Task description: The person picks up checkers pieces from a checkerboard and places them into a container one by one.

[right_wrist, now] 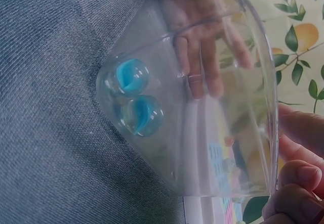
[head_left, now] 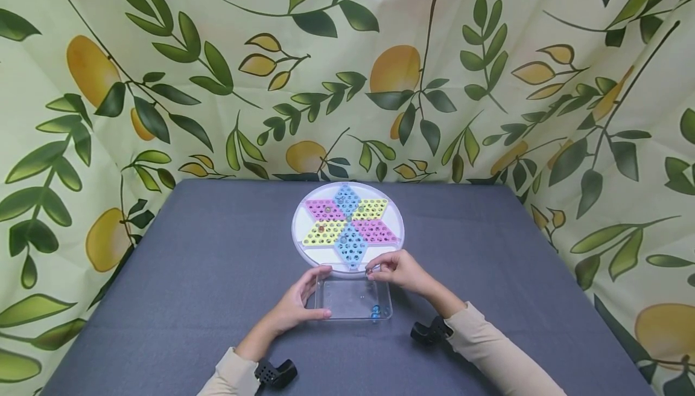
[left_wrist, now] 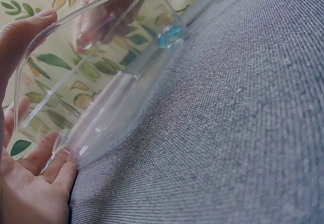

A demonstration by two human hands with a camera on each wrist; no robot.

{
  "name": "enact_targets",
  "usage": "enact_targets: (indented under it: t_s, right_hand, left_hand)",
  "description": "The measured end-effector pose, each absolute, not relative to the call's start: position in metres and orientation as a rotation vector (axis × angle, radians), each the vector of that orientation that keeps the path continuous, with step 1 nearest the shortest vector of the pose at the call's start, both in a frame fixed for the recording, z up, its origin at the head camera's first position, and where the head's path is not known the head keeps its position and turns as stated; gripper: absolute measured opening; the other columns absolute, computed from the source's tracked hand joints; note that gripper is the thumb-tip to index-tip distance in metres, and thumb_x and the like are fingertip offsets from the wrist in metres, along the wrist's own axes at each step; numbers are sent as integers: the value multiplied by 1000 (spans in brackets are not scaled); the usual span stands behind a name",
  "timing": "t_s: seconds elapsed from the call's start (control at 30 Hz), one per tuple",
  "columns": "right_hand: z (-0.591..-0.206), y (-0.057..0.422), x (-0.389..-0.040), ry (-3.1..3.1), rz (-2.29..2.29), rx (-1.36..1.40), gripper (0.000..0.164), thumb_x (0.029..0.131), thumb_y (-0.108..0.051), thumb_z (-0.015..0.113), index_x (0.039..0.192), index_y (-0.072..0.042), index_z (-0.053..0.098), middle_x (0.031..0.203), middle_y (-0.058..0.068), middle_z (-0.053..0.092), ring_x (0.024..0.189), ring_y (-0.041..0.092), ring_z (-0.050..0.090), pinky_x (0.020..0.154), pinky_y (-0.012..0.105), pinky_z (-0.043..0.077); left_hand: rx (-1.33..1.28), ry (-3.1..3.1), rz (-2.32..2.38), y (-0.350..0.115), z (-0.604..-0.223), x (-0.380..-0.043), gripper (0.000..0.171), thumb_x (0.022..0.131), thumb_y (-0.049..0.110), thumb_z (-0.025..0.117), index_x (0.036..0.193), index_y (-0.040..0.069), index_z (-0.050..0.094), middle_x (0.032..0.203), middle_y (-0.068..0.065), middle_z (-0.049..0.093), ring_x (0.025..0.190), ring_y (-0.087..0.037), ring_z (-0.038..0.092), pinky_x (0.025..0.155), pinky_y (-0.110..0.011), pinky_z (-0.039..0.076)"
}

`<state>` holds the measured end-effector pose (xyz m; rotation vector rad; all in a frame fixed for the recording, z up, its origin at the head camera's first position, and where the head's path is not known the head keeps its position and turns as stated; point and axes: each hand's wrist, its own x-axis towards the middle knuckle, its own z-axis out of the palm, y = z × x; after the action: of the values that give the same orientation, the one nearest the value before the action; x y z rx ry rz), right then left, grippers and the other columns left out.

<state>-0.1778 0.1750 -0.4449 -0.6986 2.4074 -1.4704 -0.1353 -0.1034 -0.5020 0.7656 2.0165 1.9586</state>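
Observation:
My left hand (head_left: pixel 297 300) grips the left side of a clear plastic box (head_left: pixel 347 308), thumb at the near edge and fingers at the far one. Blue-swirled glass marbles (right_wrist: pixel 132 76) lie in the box's near right corner. Above the far right rim, my right hand (head_left: pixel 400 272) pinches a small clear marble (left_wrist: pixel 84 42) between thumb and fingertips. Just beyond the box is a round white Chinese checkers board (head_left: pixel 304 251) with a pink, yellow and blue star of holes. A few marbles, one of them reddish (head_left: pixel 321 229), sit on the star.
A grey cloth (head_left: pixel 228 251) covers the table under the board and box. Behind it hangs a curtain (head_left: pixel 336 106) printed with leaves and fruit. Black camera straps are on both wrists, over beige sleeves (head_left: pixel 496 348).

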Motion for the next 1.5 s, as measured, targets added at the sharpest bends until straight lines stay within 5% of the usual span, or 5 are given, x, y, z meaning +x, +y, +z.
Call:
enact_targets:
  t_s: [1.5]
  right_hand:
    - [-436, 182, -230, 2612, -1521, -488, 20, 83, -5, 71, 96, 10, 70, 58, -10, 47, 53, -2, 37, 47, 13, 29]
  left_hand:
    - [771, 1983, 1980, -102, -499, -134, 80, 76, 6, 78, 143, -3, 34, 151, -31, 31, 130, 17, 36, 108, 1, 22]
